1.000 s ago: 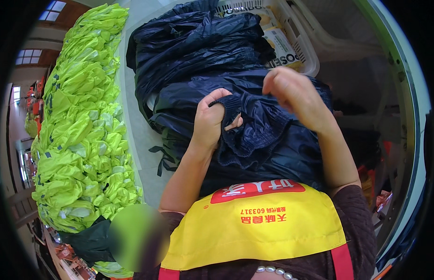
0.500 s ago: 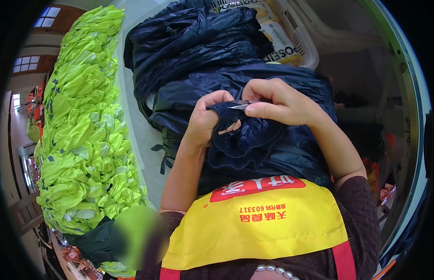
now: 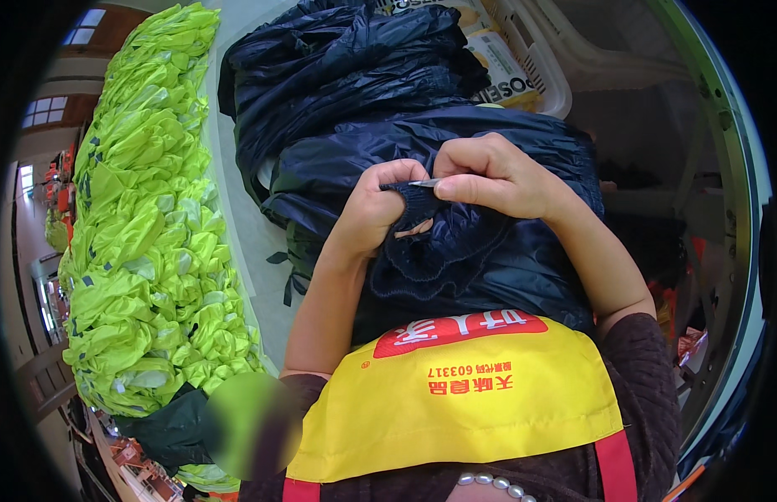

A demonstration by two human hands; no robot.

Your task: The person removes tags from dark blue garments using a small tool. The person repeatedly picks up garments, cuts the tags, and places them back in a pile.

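A dark navy garment [image 3: 480, 259] with a ribbed knit cuff lies on my lap. My left hand [image 3: 372, 213] pinches the knit cuff and holds it up. My right hand [image 3: 497, 176] is closed on a small metal tool [image 3: 424, 182], its thin tip touching the cuff between the two hands. My fingers hide most of the tool, so I cannot tell what kind it is.
More dark navy garments [image 3: 347, 75] are piled ahead of my hands. A long heap of fluorescent yellow-green garments [image 3: 146, 234] runs down the left. A white plastic basket [image 3: 535, 63] stands at the upper right. A yellow apron [image 3: 464, 393] covers my front.
My right hand came down from above the garment and met my left hand at the cuff. The metal tool now touches the cuff.
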